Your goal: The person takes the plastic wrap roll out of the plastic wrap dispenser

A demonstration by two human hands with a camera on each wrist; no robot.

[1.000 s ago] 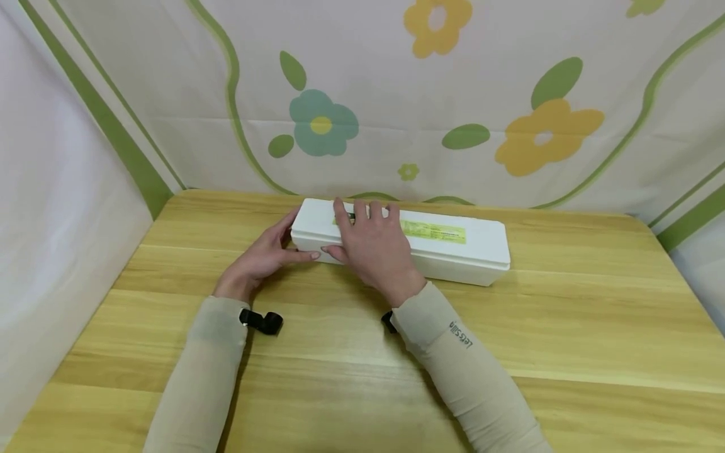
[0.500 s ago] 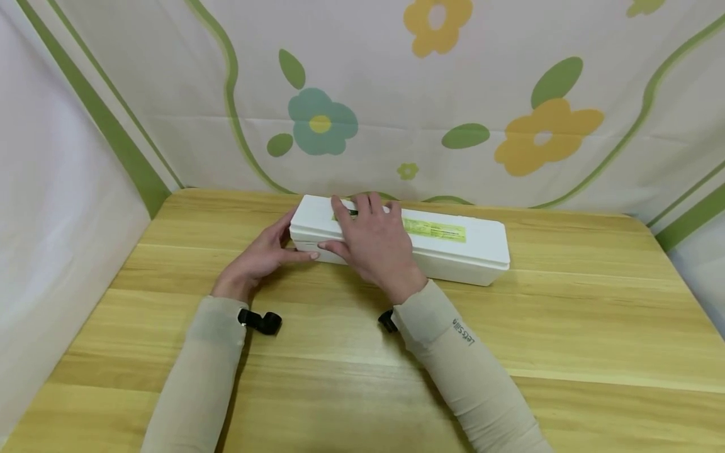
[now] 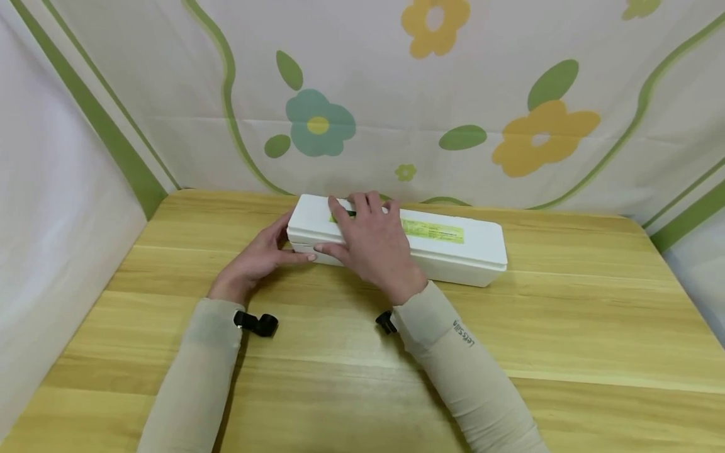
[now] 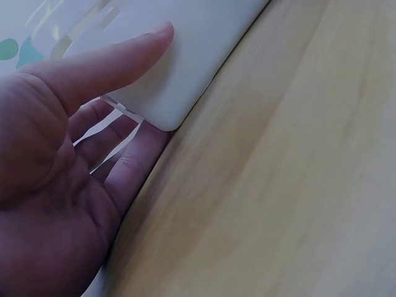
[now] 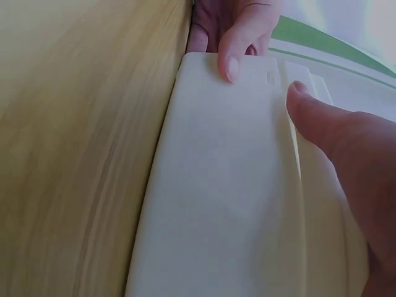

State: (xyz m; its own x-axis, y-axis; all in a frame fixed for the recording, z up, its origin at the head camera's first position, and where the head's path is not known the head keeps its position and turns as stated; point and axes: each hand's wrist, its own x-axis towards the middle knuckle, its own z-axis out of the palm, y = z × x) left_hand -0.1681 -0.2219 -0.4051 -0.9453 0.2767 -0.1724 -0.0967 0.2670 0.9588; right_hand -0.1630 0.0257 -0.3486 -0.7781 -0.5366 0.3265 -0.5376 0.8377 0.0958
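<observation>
A long white box [image 3: 453, 270] lies across the back of the table, with a white lid [image 3: 481, 241] on top. The lid bears a yellow-green label [image 3: 433, 231], partly hidden by my right hand. My left hand [image 3: 255, 259] holds the box's left end, thumb on the front wall and the other fingers round the end, as the left wrist view shows. Across the left half of the lid, my right hand [image 3: 378, 248] grips it: the thumb [image 5: 309, 111] is at its front edge and the fingers reach over the top. A narrow gap shows under the lid's left end.
The wooden table [image 3: 362, 384] extends on all visible sides of the box. Behind it hangs a flower-patterned cloth [image 3: 374, 88], close to the table's back edge. Black wrist cameras [image 3: 257, 324] sit at both cuffs.
The lid's left end has risen slightly from the box under my right hand, and a thin gap has appeared there. My left hand has stayed at the box's end.
</observation>
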